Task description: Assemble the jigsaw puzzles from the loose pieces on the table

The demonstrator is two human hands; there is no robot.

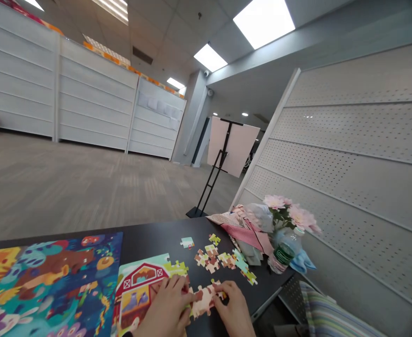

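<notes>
A partly assembled barn jigsaw puzzle [146,276] lies on the dark table, with a red barn roof and animals on it. My left hand [167,306] rests over its right side, fingers bent, the tips gripping the left end of a joined cluster of cream-and-brown puzzle pieces [203,302]. At the cluster's right end, my right hand [232,306] pinches its edge between thumb and fingers. Loose puzzle pieces [212,260] are scattered beyond my hands, several of them brown and cream. One light blue piece [187,242] lies apart, farther back.
A colourful finished picture puzzle [51,285] covers the table's left. At the right end are pink cloth items [243,229], a bottle with a green label [285,252] and pink flowers [297,215]. Beyond stand an easel board [232,145] and a pegboard panel [332,154].
</notes>
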